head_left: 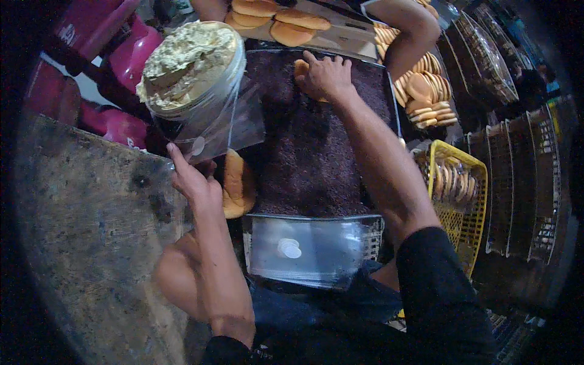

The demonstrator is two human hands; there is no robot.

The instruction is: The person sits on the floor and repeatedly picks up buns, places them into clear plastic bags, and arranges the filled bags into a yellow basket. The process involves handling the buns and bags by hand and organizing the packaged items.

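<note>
A tray of dark brown sprinkles lies in front of me. At its far part my right hand grips a golden bread bun with curled fingers, the bun resting on the sprinkles and partly hidden under the hand. My left hand, left of the tray, pinches the edge of a clear plastic bag with a white round mark. Beside that hand, another bun stands on edge at the tray's left side. Behind the bag is a tub heaped with pale yellow cream.
Clear bags are stacked at the tray's near edge. Several buns lie beyond the tray. Packed buns and a yellow basket are at right, near another person's arm. A worn wooden board is at left.
</note>
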